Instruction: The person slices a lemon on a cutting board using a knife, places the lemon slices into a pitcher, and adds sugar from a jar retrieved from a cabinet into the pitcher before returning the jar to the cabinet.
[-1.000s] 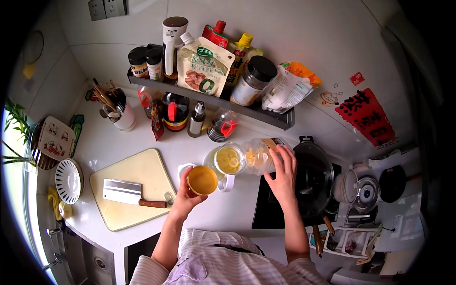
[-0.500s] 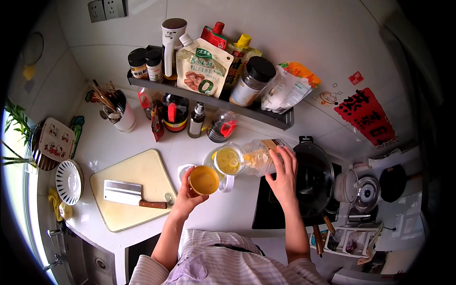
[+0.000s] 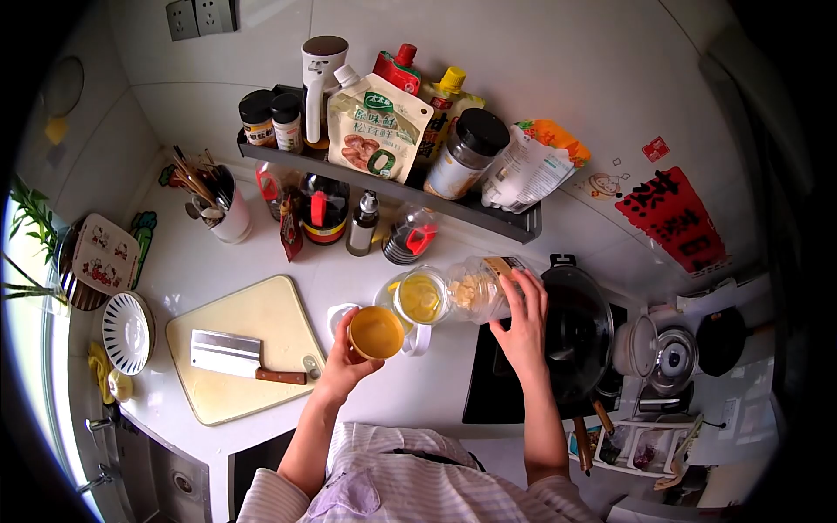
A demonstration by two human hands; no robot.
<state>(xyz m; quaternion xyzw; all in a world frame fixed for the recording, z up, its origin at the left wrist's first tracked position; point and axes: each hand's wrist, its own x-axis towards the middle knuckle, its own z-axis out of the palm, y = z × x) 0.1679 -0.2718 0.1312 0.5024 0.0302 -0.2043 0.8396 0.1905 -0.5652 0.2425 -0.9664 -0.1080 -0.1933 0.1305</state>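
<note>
My right hand (image 3: 523, 324) grips a clear plastic jar (image 3: 499, 279), tipped on its side with its mouth at the rim of a glass cup (image 3: 433, 277). Pale amber lumps (image 3: 471, 292) lie inside the jar, near its mouth. Yellow slices, which look like lemon, sit in liquid in the cup; its white handle (image 3: 418, 338) points towards me. Between the fingers of my left hand (image 3: 343, 366) is a round yellow lid (image 3: 376, 332), its hollow side up, just left of the cup. A small white dish (image 3: 336, 314) is partly hidden behind that hand.
On the left, a cleaver (image 3: 225, 350) lies on a cutting board (image 3: 205, 403). Several sauce bottles (image 3: 324, 209) stand beneath a dark wall shelf (image 3: 471, 209) of seasonings. A lidded black wok (image 3: 571, 336) is on the stove at right. The sink (image 3: 181, 482) is at lower left.
The amber lumps have shifted inside the tilted jar and gathered nearer its mouth. Both hands stay almost in place; the whole view has moved slightly.
</note>
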